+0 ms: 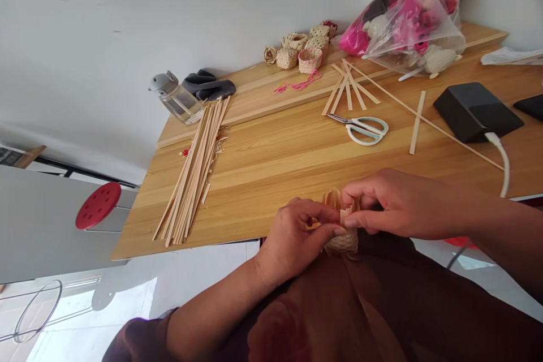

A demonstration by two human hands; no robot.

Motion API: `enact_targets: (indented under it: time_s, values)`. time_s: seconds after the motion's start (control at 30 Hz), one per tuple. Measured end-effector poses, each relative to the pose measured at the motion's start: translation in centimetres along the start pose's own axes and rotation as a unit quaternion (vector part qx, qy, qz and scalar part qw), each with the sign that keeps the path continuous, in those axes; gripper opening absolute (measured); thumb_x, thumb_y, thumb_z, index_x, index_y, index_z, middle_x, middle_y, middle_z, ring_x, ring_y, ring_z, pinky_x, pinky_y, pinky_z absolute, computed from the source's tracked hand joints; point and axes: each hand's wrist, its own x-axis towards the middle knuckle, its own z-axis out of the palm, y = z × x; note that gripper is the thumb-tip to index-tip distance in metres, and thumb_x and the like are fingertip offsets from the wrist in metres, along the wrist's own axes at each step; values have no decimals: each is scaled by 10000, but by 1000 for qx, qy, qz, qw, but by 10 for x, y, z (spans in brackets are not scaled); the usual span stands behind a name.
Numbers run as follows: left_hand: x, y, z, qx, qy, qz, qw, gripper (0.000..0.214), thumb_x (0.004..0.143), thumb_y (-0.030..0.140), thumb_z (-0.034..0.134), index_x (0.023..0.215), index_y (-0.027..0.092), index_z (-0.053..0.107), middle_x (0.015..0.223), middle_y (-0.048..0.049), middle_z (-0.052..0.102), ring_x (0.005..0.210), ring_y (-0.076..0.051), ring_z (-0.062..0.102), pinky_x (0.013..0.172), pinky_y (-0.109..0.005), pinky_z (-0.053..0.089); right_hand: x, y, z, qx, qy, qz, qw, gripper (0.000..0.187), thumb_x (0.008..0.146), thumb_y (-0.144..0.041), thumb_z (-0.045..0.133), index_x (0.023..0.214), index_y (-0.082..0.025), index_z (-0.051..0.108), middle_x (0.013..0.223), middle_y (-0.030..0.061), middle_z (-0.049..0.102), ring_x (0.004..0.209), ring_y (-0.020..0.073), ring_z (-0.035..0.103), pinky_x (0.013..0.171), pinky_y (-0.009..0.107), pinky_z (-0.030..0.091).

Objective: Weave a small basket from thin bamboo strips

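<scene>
A small woven basket (343, 242) of pale strips rests against my dark clothing at the table's front edge. Its rim is partly hidden by my fingers. My left hand (303, 229) grips the basket's near left side, thumb and forefinger pinched at a strip on the rim. From the right, my right hand (382, 203) pinches the same upper edge, its thumb on a short upright strip end (346, 216). The two hands' fingertips almost meet there. Beyond them on the table lie scissors (360, 127) with white and pale green handles, partly open.
Long wooden strips (193, 175) lie bundled at left, beside a clear bottle (176, 99). Shorter strips (350, 87) fan out behind the scissors. Small woven baskets (309, 60) and a plastic bag (411, 22) stand at the back. A black box (477, 110) with a white cable sits right.
</scene>
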Motion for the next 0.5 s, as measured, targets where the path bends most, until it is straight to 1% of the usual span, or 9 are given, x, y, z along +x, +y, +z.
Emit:
enact_targets:
  time_s: [0.1,0.17,0.23,0.33,0.43,0.5]
  values:
    - [2,0,4,-29,-3,-9,1000,106,870,307,775,832,208,769,804,5,753,772,-146,629,763,-283,474,-1,0,-3,40,-59,2,997,191,887,-362,648,782,-202,645,694,-16,736,561,124,539,522,240,353]
    - [3,0,6,-19,-7,-11,1000,123,860,316,782,811,205,761,814,-2,751,802,-157,622,786,-293,466,-1,1,-3,51,-72,0,996,191,899,-338,633,773,-196,653,700,-9,739,569,123,537,529,244,348]
    - [3,0,7,-10,-8,-17,1000,124,853,313,784,815,202,747,833,-7,743,824,-165,607,791,-296,457,0,3,-3,64,-78,-7,995,204,911,-341,626,774,-192,654,699,-4,738,585,126,550,545,247,354]
    - [2,-2,8,-23,-10,-32,999,104,871,268,749,811,193,711,809,4,696,786,-148,571,762,-283,440,3,7,-2,71,-74,-27,994,247,925,-376,625,761,-192,628,697,-3,736,591,126,560,559,250,362]
    - [2,-3,11,-47,-7,-52,998,100,885,237,713,806,185,681,778,15,645,751,-134,543,730,-269,423,5,10,-2,56,-67,-48,995,247,928,-349,610,736,-194,606,692,-11,732,571,118,542,546,249,353]
    - [2,-3,12,-57,-4,-63,996,104,894,234,696,809,182,664,788,12,642,767,-137,549,741,-268,425,7,12,-2,53,-61,-58,995,229,913,-323,615,723,-196,604,679,-21,724,558,112,528,530,246,346]
